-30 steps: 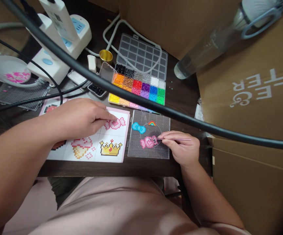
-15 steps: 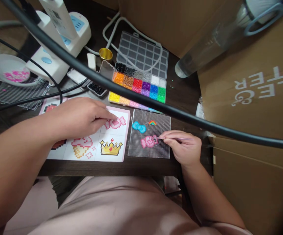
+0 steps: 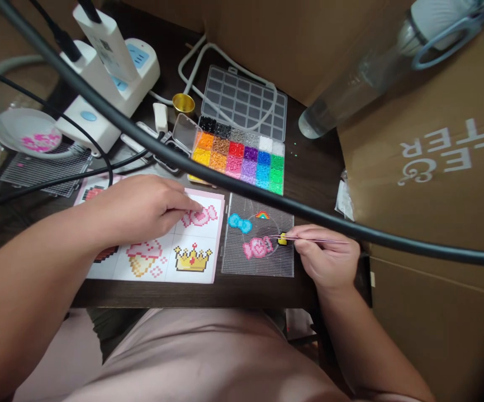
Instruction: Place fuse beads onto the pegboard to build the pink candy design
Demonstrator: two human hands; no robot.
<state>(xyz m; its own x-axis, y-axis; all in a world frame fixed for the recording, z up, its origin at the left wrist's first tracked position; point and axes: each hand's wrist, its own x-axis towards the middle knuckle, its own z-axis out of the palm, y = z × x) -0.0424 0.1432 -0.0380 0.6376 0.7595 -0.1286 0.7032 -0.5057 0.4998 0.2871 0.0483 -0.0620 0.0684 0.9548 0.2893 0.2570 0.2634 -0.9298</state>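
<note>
My left hand (image 3: 158, 204) rests on the printed pattern sheet (image 3: 195, 278), its index finger stretched onto the pink candy picture (image 3: 200, 219) and its other fingers curled, holding nothing. In my right hand (image 3: 330, 257) a thin pair of pink tweezers (image 3: 313, 240) is pinched, the tips over the clear pegboard (image 3: 237, 265) at the right end of a pink candy made of beads (image 3: 257, 247). A blue bead bow (image 3: 240, 223), a small bead rainbow (image 3: 262, 215) and a yellow bead figure (image 3: 283, 239) also sit on the board. Any bead in the tips is too small to tell.
Behind the board stands an open bead box (image 3: 242, 151) with coloured compartments. A black cable (image 3: 225, 181) crosses the view above the hands. A power strip (image 3: 99, 106), a dish of pink beads (image 3: 36, 131) and a gold cup (image 3: 183, 103) lie left; a clear bottle (image 3: 342, 97) is right.
My right hand has moved slightly right with the tweezers, drawing back from the pink candy and uncovering the yellow bead figure. My left index finger remains on the candy picture.
</note>
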